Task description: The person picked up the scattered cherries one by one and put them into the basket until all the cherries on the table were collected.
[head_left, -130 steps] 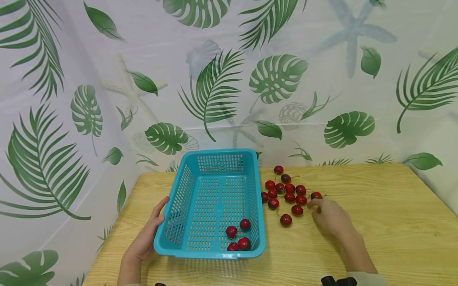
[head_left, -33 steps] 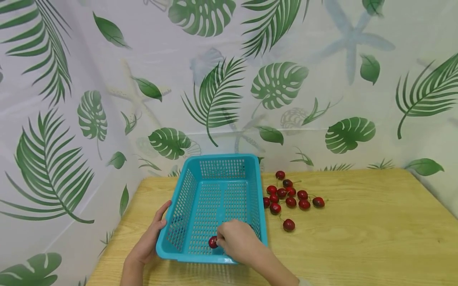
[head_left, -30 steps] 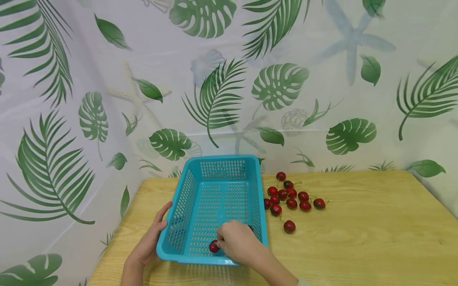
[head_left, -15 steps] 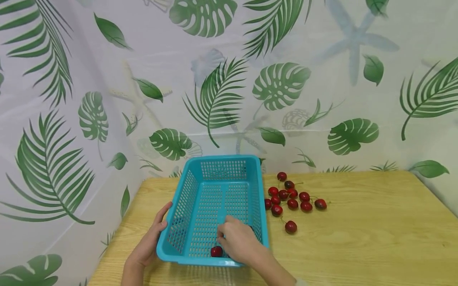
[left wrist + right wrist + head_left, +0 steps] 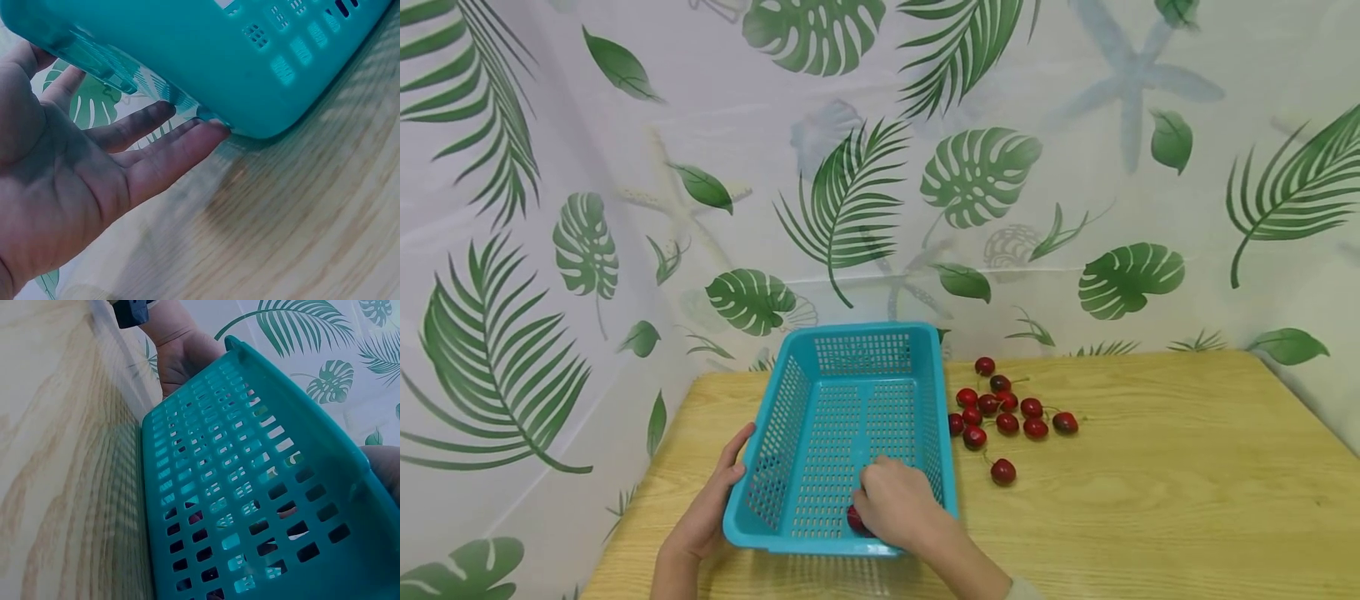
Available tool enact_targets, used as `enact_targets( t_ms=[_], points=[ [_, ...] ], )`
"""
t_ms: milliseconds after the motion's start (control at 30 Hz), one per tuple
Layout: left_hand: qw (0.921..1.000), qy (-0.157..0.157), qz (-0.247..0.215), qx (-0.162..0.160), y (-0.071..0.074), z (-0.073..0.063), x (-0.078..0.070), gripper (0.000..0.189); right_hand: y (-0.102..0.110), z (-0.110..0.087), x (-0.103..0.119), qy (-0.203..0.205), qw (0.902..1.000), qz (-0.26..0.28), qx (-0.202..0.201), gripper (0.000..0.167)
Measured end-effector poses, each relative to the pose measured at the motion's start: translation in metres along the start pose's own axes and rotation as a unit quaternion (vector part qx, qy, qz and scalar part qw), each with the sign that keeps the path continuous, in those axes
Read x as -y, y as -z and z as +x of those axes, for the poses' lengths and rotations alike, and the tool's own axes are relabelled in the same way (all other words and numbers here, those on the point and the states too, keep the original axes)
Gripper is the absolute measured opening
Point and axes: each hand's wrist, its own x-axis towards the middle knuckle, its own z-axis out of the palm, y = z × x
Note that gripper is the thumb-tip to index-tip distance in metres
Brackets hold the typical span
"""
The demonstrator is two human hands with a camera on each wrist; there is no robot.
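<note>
A blue-green plastic basket [image 5: 855, 546] with slotted walls stands on the wooden table. My left hand [image 5: 703, 517] lies along its left side, fingers straight, fingertips at the wall; the left wrist view shows the palm facing the basket [image 5: 187, 62]. Inside the near right corner is my right hand [image 5: 898, 504], fingers curled down over a dark red cherry [image 5: 855, 520] that they partly cover. The other cherries in that corner are hidden behind this hand. In the right wrist view the basket wall [image 5: 250, 481] hides most of the fingers.
Several red cherries [image 5: 1007, 423], some with stems, lie in a loose group right of the basket. One cherry [image 5: 1003, 472] sits apart, nearer the front. A leaf-printed cloth [image 5: 985, 175] hangs behind the table [image 5: 1187, 467].
My right hand came from the cherries on the table into the basket with a cherry, then lowered it toward the near wall; its fingers now cover more of it. The left hand stays put.
</note>
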Motion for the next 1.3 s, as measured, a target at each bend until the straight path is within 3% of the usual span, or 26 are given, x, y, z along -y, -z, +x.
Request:
enact_targets(
  t_ms=[300,700,1000,1300],
  points=[
    [0.9999,0.004,-0.007,0.007,0.001,0.000,-0.001,0.056,-0.001,-0.001,0.001,-0.001,0.9999,0.004,-0.014,0.034],
    [0.9999,0.004,-0.011,0.008,0.001,0.000,0.000,0.057,0.000,-0.001,0.001,0.009,0.9992,0.004,-0.039,0.013],
    [0.9999,0.004,-0.009,0.007,0.001,0.000,0.000,0.057,-0.001,-0.001,0.002,0.059,0.9897,0.005,-0.131,0.015],
    [0.9998,0.002,-0.008,0.018,0.000,0.001,-0.002,0.056,0.017,-0.014,-0.008,0.106,0.9618,0.041,-0.249,0.010]
  ],
)
